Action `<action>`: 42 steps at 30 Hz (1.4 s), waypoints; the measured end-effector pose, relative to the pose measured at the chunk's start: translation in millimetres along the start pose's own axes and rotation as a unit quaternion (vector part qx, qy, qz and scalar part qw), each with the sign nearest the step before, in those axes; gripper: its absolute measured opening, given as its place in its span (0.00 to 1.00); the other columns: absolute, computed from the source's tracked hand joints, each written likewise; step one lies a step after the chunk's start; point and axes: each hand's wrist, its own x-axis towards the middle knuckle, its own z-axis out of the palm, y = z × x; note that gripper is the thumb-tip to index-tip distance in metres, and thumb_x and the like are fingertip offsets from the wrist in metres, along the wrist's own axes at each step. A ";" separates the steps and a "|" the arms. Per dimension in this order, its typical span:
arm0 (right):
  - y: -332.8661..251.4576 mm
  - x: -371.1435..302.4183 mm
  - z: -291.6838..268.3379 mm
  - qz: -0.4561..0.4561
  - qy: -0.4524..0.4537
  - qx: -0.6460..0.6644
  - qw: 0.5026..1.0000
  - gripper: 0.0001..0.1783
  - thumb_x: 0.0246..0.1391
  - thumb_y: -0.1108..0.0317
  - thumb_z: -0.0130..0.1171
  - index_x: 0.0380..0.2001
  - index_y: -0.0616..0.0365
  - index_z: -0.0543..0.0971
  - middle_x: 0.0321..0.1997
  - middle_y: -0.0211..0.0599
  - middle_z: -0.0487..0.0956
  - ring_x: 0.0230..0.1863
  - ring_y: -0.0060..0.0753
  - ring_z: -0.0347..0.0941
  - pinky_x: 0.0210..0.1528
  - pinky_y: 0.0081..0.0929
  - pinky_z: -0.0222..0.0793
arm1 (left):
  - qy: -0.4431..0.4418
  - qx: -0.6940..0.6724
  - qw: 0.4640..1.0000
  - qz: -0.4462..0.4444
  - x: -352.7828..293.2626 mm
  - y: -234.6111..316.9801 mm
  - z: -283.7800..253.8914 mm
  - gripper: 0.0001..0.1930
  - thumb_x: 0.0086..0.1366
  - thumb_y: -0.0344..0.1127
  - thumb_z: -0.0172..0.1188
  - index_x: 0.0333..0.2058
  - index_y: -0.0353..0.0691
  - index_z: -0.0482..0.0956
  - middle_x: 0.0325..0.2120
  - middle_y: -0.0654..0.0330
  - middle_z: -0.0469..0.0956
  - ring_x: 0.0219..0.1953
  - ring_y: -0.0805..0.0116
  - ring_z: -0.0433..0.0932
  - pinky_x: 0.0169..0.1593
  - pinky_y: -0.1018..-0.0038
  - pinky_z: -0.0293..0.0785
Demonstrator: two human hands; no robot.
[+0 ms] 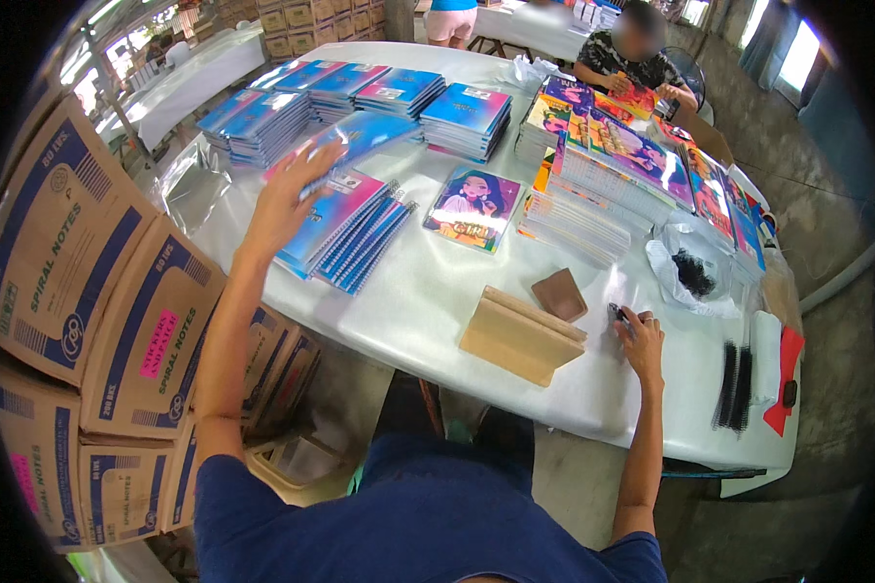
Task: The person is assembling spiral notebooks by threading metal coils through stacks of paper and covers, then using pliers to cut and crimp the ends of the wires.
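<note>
My left hand [297, 189] is at the left end of a blue-and-pink spiral notebook [379, 136], tilted and smeared by motion, and seems to grip its edge. Right below lies a stack of similar notebooks [331, 219], with several more [365, 255] fanned along its right side. A single notebook with a cartoon-figure cover [473, 207] rests flat in the middle of the table. My right hand [640, 342] rests on the tabletop at the right, fingers closed around a small dark tool [617, 312] whose kind I cannot make out.
A folded brown cardboard piece [520, 340] and a brown block [560, 294] lie left of my right hand. Colourful notebook stacks [593, 219], a plastic bag of black coils [692, 272] and black spiral bindings [732, 384] occupy the right. Cartons [146, 330] tower left; a co-worker [637, 63] sits opposite.
</note>
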 end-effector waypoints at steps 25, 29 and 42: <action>-103.5 136.2 -125.3 0.045 0.173 0.506 0.844 0.19 0.40 0.77 0.71 0.18 0.55 0.66 0.22 0.26 0.71 0.23 0.18 0.64 0.24 0.19 0.56 | 0.067 -0.452 0.879 -0.138 63.7 138.1 101.4 0.38 0.59 0.33 0.65 0.64 0.33 0.57 0.63 0.45 0.60 0.66 0.61 0.56 0.66 0.67 0.51; -125.0 26.0 -77.5 0.058 0.163 0.492 0.853 0.12 0.44 0.81 0.68 0.27 0.59 0.74 0.31 0.30 0.79 0.32 0.21 0.73 0.36 0.21 0.70 | -0.099 -0.551 0.813 -0.160 62.8 152.8 119.5 0.20 0.65 0.36 0.60 0.51 0.30 0.72 0.43 0.54 0.76 0.47 0.70 0.72 0.52 0.74 0.66; -121.4 -76.3 11.2 0.044 0.018 0.578 0.815 0.29 0.50 0.76 0.65 0.55 0.63 0.67 0.58 0.39 0.70 0.59 0.30 0.65 0.59 0.33 0.65 | -0.159 -0.579 0.790 -0.128 -31.7 148.9 187.4 0.41 0.62 0.42 0.63 0.67 0.40 0.51 0.61 0.49 0.65 0.58 0.68 0.67 0.62 0.73 0.61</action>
